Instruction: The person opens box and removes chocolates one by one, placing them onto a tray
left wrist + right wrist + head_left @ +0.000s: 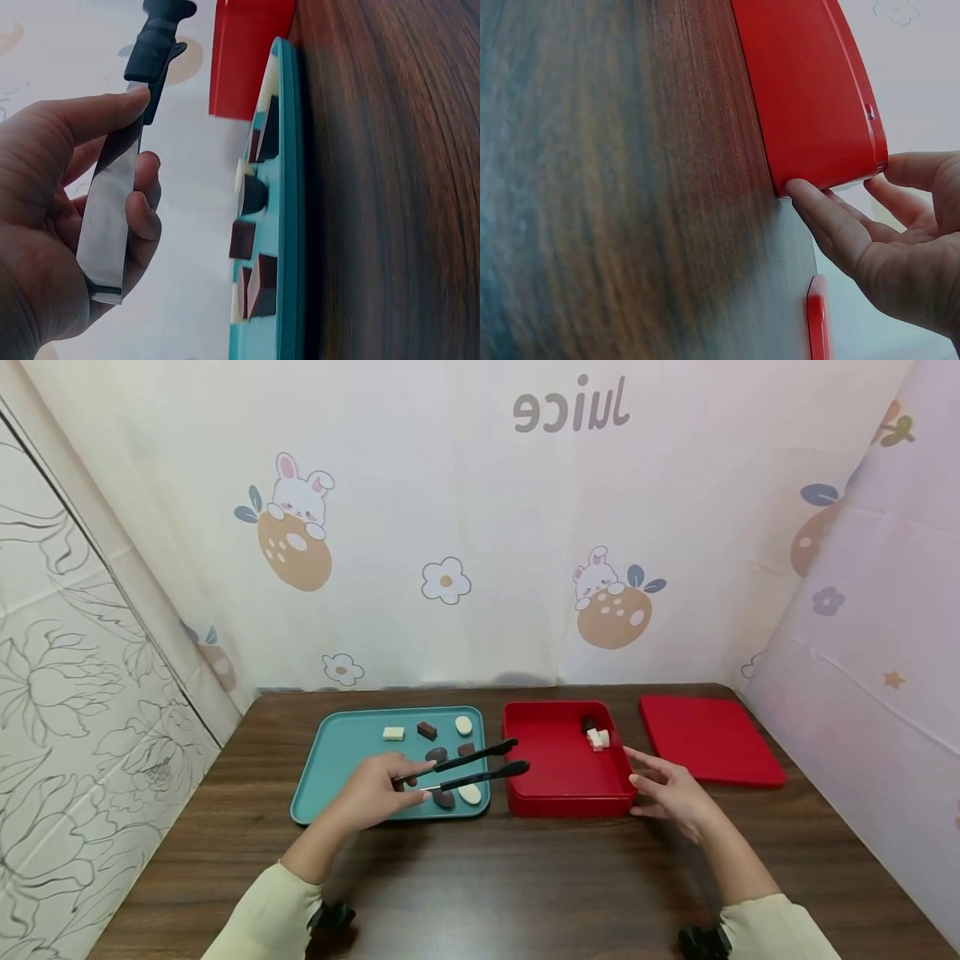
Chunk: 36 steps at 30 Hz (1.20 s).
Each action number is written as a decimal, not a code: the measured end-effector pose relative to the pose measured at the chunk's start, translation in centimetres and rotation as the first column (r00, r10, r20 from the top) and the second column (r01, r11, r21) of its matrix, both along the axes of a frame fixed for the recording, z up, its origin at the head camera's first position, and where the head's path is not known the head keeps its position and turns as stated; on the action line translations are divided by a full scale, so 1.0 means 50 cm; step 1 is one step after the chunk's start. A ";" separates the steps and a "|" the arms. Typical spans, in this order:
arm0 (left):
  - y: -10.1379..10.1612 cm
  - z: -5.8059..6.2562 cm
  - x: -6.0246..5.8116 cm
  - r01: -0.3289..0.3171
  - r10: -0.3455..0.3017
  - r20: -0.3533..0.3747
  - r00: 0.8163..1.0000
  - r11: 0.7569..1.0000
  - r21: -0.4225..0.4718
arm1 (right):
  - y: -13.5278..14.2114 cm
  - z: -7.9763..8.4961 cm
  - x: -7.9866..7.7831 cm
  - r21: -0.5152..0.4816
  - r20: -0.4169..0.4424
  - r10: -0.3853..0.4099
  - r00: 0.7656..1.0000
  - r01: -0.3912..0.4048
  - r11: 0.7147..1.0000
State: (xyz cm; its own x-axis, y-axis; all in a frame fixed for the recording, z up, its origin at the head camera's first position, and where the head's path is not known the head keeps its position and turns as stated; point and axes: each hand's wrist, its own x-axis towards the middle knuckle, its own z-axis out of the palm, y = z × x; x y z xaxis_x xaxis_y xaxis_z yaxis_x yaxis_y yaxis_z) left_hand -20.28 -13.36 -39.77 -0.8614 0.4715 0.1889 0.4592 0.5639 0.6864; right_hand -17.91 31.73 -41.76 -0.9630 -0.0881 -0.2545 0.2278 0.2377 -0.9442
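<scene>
My left hand (377, 792) holds a pair of metal tongs (112, 214) with black ends, thumb on one side and fingers on the other. The tong tips stand apart with nothing between them, over the left wall of a red box (570, 807). Inside that box, by its right wall, lie a few white pieces (597, 739) and a dark brown one (588, 724). My right hand (675, 791) touches the box's right side with extended fingers. Below the tongs, a teal tray (330, 777) bears several brown and white chocolate-like pieces, some partly hidden by the tongs.
A flat red lid (708, 739) lies on the wooden table (525, 885) to the right of the box. Behind the table hangs a printed curtain (495, 635), and more patterned cloth (862, 710) closes in the right side.
</scene>
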 end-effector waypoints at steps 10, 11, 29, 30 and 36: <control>0.052 0.013 -0.015 -0.013 0.012 -0.013 1.000 0.997 -0.079 | -0.003 0.003 0.000 -0.003 -0.004 0.002 1.000 -0.002 1.000; 0.059 0.016 -0.017 -0.011 0.010 -0.013 1.000 0.996 -0.085 | -0.003 0.004 0.001 -0.002 -0.004 0.002 1.000 -0.002 1.000; 0.152 0.056 -0.061 0.058 -0.054 0.026 0.998 0.982 -0.179 | -0.006 0.004 0.002 0.013 -0.008 -0.001 1.000 0.002 1.000; 0.157 0.059 -0.065 0.064 -0.060 0.027 0.998 0.980 -0.190 | -0.007 0.005 0.003 0.014 -0.009 -0.001 1.000 0.001 1.000; 0.188 0.070 -0.086 0.101 -0.095 0.036 0.995 0.966 -0.238 | -0.007 0.004 0.003 0.010 -0.006 -0.003 1.000 0.003 1.000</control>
